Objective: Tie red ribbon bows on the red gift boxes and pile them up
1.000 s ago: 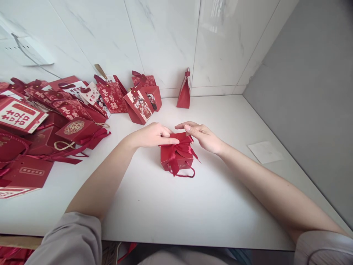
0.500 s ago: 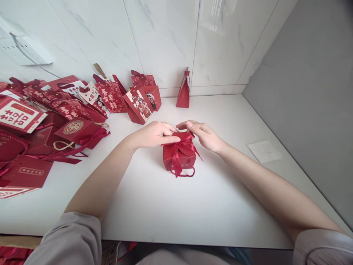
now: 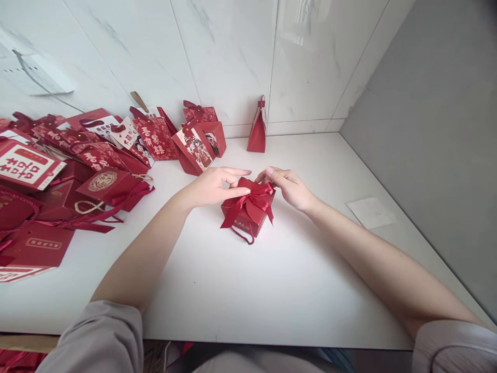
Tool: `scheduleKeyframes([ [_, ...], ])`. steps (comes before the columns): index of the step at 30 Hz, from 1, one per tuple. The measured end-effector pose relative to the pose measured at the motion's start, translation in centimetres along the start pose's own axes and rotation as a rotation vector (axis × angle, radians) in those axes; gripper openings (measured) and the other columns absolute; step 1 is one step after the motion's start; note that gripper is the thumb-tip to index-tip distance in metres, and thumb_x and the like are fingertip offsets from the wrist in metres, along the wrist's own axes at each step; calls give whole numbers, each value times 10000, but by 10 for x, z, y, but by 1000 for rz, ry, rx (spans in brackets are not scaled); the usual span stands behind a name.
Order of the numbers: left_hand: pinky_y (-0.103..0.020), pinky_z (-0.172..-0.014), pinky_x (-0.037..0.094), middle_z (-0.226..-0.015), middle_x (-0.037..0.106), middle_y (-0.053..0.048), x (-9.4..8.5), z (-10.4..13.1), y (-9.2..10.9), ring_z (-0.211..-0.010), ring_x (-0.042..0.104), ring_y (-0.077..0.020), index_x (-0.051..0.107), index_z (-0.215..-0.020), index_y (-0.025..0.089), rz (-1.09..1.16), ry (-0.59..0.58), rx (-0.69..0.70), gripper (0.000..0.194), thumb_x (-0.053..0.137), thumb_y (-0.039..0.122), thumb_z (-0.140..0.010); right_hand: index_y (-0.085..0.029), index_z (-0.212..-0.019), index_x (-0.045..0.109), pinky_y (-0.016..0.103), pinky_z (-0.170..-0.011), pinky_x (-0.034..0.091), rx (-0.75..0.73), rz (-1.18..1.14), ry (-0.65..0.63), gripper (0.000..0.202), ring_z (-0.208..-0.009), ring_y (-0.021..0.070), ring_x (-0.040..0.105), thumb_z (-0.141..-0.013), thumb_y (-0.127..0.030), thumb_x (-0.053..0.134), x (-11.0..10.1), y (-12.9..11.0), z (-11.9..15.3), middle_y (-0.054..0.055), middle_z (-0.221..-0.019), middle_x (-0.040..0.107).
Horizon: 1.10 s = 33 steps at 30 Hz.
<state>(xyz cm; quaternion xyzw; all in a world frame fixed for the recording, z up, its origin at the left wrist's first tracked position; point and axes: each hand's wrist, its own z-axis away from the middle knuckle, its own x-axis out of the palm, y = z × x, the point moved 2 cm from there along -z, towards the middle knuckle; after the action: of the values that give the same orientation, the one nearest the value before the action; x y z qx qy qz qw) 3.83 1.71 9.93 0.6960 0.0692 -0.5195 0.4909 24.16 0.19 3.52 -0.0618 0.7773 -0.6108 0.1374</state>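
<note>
A small red gift box (image 3: 255, 224) stands on the table before me, turned at an angle. On its top is a shiny red ribbon bow (image 3: 259, 198), its tails hanging over the sides. A twisted red cord handle (image 3: 243, 237) droops from the front. My left hand (image 3: 213, 185) is at the box's left, thumb resting at the bow and index finger stretched out behind it; its fingers are apart. At the right rear of the bow, my right hand (image 3: 289, 187) has thumb and fingers pinched together at the ribbon; the exact grip is partly hidden.
Many red gift boxes (image 3: 104, 184) with ribbons and cords are heaped on the left. A printed box (image 3: 196, 147) and a narrow red box (image 3: 257, 134) stand near the marble-patterned wall (image 3: 229, 62). A white paper (image 3: 370, 212) lies on the right.
The box has rotated on the table, and its cord handle now hangs further left. The bow's tails have spread apart. My right fingers have closed at the bow's rear right.
</note>
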Motion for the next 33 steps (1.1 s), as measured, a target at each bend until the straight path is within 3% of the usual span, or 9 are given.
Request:
scheduleKeyframes([
  [6, -339, -891, 466, -1267, 667, -31, 6, -4, -3, -976, 654, -217, 541, -524, 165, 62, 6, -42, 489, 563, 536, -842, -188, -577, 584, 309, -761, 442, -4, -35, -20, 565, -757, 157, 556, -913, -624, 460, 1, 0, 0, 53, -949, 675],
  [12, -321, -697, 417, -1159, 708, -36, 13, -6, -6, -757, 621, -164, 309, -463, 150, 39, 71, -32, 613, 674, 554, -745, -193, -543, 558, 315, -734, 441, 35, -57, -32, 608, -722, 162, 557, -890, -678, 441, 2, 0, -1, 54, -860, 680],
  [19, -305, -681, 396, -1148, 662, -38, 18, -10, -15, -693, 572, -116, 350, -482, 144, 97, -2, -39, 593, 691, 564, -724, -188, -541, 562, 321, -747, 436, 72, -136, -49, 591, -735, 169, 582, -865, -678, 488, 2, 3, -2, 48, -835, 696],
  [23, -310, -693, 404, -1143, 626, -47, 22, -13, -22, -710, 572, -121, 371, -480, 145, 152, -14, -72, 589, 709, 577, -697, -183, -588, 593, 337, -871, 438, 137, -187, -66, 536, -955, 203, 608, -870, -633, 522, -3, 9, -3, 53, -987, 692],
  [27, -314, -717, 397, -1125, 614, -45, 23, -12, -24, -790, 590, -152, 355, -483, 148, 175, -29, -81, 589, 711, 563, -702, -173, -549, 575, 351, -987, 394, 108, -166, -64, 539, -1171, 233, 538, -885, -592, 531, -3, 9, -2, 63, -1136, 650],
  [30, -308, -677, 380, -1092, 611, -32, 22, -11, -23, -728, 561, -130, 342, -484, 148, 180, -43, -97, 595, 708, 562, -704, -184, -672, 655, 339, -963, 415, 80, -158, -45, 453, -1142, 218, 543, -891, -564, 541, -3, 9, -2, 58, -1172, 629],
  [33, -299, -633, 359, -1002, 608, -20, 22, -11, -23, -649, 513, -107, 314, -488, 153, 187, -46, -102, 603, 714, 552, -698, -228, -842, 673, 285, -821, 462, 107, -219, 64, 293, -994, 169, 574, -863, -515, 615, -12, 16, -6, 19, -1086, 639],
])
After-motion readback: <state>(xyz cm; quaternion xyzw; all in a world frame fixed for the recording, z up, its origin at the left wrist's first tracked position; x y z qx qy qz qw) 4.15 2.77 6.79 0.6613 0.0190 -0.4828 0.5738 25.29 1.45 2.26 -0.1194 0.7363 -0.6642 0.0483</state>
